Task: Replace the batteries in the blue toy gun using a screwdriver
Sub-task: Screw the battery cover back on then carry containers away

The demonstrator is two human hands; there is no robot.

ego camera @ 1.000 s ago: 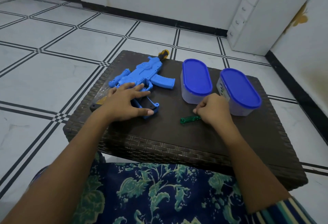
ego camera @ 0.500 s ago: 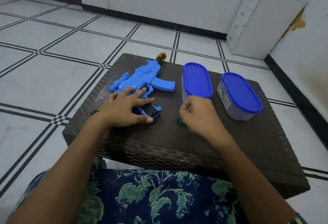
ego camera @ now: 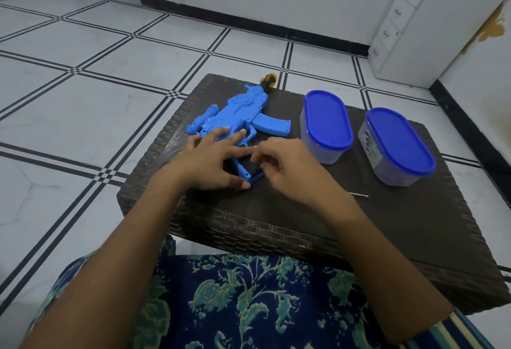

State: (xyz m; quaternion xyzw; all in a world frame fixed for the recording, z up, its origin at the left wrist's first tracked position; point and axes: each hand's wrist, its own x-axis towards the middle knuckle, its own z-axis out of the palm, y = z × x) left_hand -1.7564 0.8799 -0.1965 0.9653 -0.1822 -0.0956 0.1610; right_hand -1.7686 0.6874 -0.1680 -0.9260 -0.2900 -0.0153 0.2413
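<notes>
A dark woven surface (ego camera: 387, 227) stands on a white tiled floor (ego camera: 83, 105) with black lines; a white drawer unit (ego camera: 431, 33) sits against the wall beyond it. The person's patterned blue-and-green clothing (ego camera: 249, 301) fills the lower edge.

The blue toy gun (ego camera: 243, 112) lies flat on the surface, its barrel end, tipped with yellow and black, pointing away from the person. Its body extends beyond the left fingers; its grip end lies between the two hands.

Two clear tubs with blue lids stand to the right of the right fingers: the nearer tub (ego camera: 326, 124) just beside them, the farther tub (ego camera: 398, 147) well apart.

The left hand (ego camera: 210, 160) rests flat on the rear of the gun, fingers (ego camera: 229, 138) spread apart and pressing down, thumb at the grip's lower corner.

The right hand (ego camera: 287, 166) is curled, its fingers (ego camera: 262, 152) drawn together at the dark recess in the grip, tips touching the left index finger. Whether they pinch a tool cannot be told; the screwdriver is not distinguishable.

A thin pale stick (ego camera: 358, 195) lies on the surface behind and to the right of the right wrist.
</notes>
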